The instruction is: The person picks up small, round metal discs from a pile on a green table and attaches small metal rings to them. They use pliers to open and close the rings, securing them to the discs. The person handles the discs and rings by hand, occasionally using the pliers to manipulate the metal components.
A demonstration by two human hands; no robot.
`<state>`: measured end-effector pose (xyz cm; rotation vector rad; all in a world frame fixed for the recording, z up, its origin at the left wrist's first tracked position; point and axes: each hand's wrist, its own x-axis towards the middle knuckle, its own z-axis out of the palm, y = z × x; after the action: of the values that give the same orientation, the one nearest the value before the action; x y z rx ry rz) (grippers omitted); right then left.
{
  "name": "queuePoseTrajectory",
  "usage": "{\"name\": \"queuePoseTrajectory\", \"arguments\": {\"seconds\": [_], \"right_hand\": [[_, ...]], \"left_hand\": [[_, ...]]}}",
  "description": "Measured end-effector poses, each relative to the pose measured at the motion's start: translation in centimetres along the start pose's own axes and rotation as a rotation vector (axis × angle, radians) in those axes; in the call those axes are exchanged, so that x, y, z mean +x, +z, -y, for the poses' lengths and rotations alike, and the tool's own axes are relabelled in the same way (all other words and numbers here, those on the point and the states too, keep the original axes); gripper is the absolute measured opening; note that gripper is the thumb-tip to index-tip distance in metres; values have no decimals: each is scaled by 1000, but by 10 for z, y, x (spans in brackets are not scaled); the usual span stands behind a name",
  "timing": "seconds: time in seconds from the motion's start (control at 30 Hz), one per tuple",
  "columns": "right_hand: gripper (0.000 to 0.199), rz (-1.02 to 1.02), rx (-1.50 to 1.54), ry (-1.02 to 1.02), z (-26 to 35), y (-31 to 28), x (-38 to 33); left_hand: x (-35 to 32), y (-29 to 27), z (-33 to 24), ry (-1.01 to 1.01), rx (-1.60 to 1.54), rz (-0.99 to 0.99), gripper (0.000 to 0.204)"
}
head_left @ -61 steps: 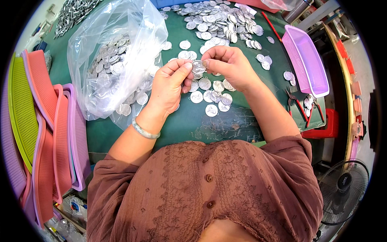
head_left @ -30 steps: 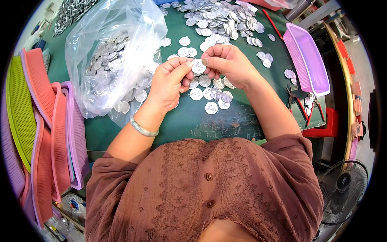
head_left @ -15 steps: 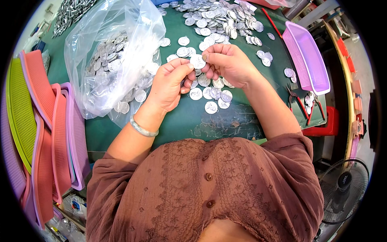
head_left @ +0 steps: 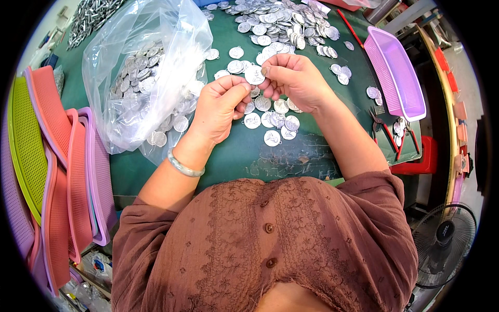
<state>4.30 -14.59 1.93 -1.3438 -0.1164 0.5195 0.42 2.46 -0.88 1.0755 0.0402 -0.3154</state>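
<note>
My right hand (head_left: 293, 78) clamps a round, silvery, embossed medal (head_left: 254, 75) by its rim, above loose medals (head_left: 272, 138). My left hand (head_left: 219, 106) pinches near its lower edge; cannot tell whether on it. Tabletop (head_left: 228, 162): green, scuffed. Left: crinkled clear bag (head_left: 119, 139). Right: perforated lilac basket (head_left: 382, 75).

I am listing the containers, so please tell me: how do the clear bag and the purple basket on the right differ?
The bag is transparent and crumpled; the basket is purple and stiff-looking. The bag lies at the left of the green table; the basket is at its right edge. Silver discs show inside the bag; none show in the basket. Both are on the table.
</note>
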Motion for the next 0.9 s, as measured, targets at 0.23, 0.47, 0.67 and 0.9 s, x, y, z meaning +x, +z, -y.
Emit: {"name": "queuePoseTrajectory", "arguments": {"seconds": [0.23,0.47,0.67,0.9], "right_hand": [[11,0,-10,-17,0,1,0],[11,18,-8,-24,-1,0,0],[12,31,-10,-33,-2,0,1],[12,48,-7,-19,-3,1,1]], "left_hand": [[-1,1,-1,15,42,-36,5],[-1,2,0,17,53,-79,5],[0,2,0,33,70,-112,5],[0,1,1,69,62,-127,6]]}}
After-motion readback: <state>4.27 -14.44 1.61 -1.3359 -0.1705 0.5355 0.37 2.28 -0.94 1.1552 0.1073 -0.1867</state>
